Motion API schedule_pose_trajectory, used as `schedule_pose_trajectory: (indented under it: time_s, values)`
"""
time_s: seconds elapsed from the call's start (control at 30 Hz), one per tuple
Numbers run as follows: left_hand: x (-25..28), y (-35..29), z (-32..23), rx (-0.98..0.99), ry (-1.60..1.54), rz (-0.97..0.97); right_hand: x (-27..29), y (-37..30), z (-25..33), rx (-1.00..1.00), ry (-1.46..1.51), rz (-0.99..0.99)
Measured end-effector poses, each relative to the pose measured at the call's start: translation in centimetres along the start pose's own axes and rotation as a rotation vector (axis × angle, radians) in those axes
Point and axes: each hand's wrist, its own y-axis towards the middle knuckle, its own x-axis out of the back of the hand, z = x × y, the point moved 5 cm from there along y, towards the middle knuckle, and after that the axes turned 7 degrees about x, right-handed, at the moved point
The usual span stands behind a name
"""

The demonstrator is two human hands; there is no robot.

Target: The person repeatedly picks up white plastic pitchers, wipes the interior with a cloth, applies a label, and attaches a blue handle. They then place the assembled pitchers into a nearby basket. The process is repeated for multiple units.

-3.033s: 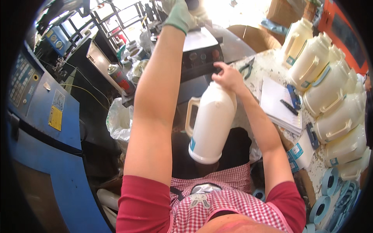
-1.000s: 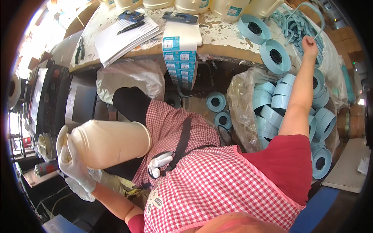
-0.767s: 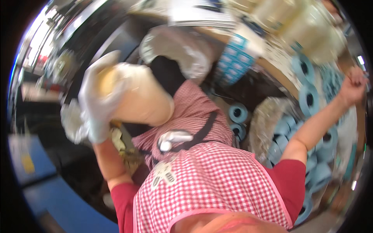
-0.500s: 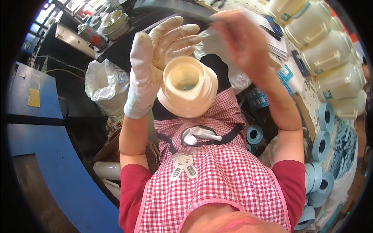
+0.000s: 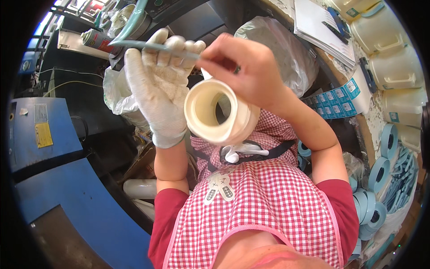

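A pale blue plastic strip (image 5: 131,28), bent sharply near its left end, is pinched in my bare right hand (image 5: 248,71). Its blurred straight arm crosses in front of the fingers of my left hand (image 5: 163,87). That hand wears a white knitted glove with worn, stained fingers; its palm faces up and its fingers are outstretched. Between my hands, above my lap, a cream plastic jug body (image 5: 244,123) tilts with its wide round mouth toward me. It lies against the gloved palm's edge; what bears its underside is hidden. A small dark spot shows between my right fingers, too unclear to name.
On the right bench lie papers (image 5: 313,27), a black cutter (image 5: 335,32) and a sheet of blue labels (image 5: 336,99). Several cream jugs (image 5: 380,31), light blue rings (image 5: 378,174) and blue strips (image 5: 401,184) line the right. A blue machine (image 5: 85,201) stands left.
My right hand has come left and down to the jug, bringing the pale blue strip into view. The jug has tilted further toward me. My gloved hand has shifted slightly lower and left.
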Motion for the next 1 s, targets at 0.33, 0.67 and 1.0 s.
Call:
schedule_pose_trajectory:
  time_s: [0.33, 0.67, 1.0]
  values:
    - [4.1, 1.1, 3.1, 0.355, -0.123, 0.054, 2.1, -3.9, -8.7, -0.767, 0.525, -0.099]
    - [5.3, -6.6, 5.0, 0.157, 0.293, -0.572, 0.2, -8.2, -7.3, -1.165, 1.215, -0.367]
    - [5.3, -4.6, 6.1, 0.238, 0.165, -0.495, 2.3, -7.9, -4.9, -1.21, 0.852, -0.453]
